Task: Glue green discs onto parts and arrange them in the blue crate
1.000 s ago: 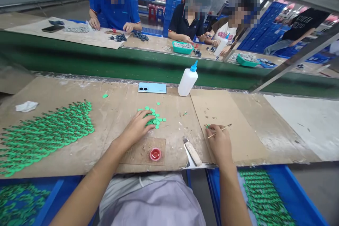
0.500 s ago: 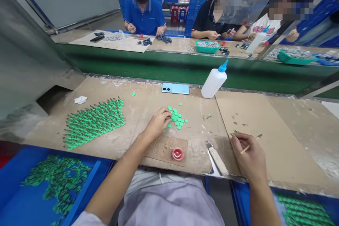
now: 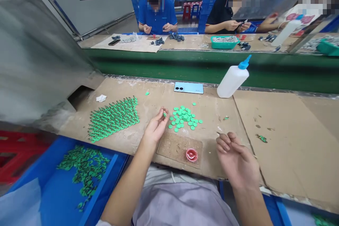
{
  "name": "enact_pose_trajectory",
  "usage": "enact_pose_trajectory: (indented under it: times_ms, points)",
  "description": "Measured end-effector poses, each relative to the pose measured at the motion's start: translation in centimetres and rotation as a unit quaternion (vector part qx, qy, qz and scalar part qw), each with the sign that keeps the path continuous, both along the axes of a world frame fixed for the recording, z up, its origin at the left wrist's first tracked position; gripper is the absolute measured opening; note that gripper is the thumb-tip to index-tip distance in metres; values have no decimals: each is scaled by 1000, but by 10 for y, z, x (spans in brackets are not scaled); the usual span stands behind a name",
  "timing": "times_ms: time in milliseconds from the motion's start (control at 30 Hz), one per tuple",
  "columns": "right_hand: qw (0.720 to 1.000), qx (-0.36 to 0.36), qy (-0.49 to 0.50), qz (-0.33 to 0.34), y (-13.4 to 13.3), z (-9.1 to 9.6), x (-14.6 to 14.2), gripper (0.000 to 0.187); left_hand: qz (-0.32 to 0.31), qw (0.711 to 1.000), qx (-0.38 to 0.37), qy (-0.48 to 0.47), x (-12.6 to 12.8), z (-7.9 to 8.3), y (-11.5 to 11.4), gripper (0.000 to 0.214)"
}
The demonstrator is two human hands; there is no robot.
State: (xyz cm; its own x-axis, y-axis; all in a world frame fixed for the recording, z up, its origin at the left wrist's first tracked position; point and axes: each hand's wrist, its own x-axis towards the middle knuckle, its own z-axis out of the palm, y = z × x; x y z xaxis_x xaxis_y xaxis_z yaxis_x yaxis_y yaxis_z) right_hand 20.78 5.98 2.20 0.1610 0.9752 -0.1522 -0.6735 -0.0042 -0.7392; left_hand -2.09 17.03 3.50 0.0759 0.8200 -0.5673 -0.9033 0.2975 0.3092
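Observation:
My left hand [image 3: 156, 124] is closed, pinching a small green disc [image 3: 164, 114] between thumb and fingertips, just left of a loose pile of green discs [image 3: 185, 117]. My right hand [image 3: 237, 159] is turned partly palm up with curled fingers. A thin stick is held in it; only its dark tip [image 3: 218, 133] pokes out past the fingers. Between the hands a small red cup [image 3: 191, 155] with red liquid sits on a brown board [image 3: 169, 148]. Small green pieces [image 3: 261, 138] lie right of my right hand.
Rows of green discs with dark stems [image 3: 113, 120] cover the left of the table. Behind are a blue phone [image 3: 188, 87] and a tilted white bottle [image 3: 233, 81] with blue nozzle. A blue bin [image 3: 97, 183] is at lower left. Co-workers sit across a green partition [image 3: 159, 63].
My left hand has come away from the pile with a green disc. My right hand has turned palm up and moved away from the small green pieces. The camera view has shifted.

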Motion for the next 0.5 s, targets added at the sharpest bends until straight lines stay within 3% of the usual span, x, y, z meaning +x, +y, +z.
enact_pose_trajectory:
  times_ms: [100,200,333,500]
  points:
    - [999,-2,16,52,3,4,-14,8,32,999,-19,-17,-4,3,-7,24]
    - [998,-4,5,59,4,5,-16,18,25,999,-20,18,-7,3,-19,24]
    - [999,-18,-13,43,3,2,-7,31,3,995,44,92,-10,0,-44,32]
    - [996,-55,-51,45,-2,-4,1,42,-21,974,112,198,-15,-8,-79,22]
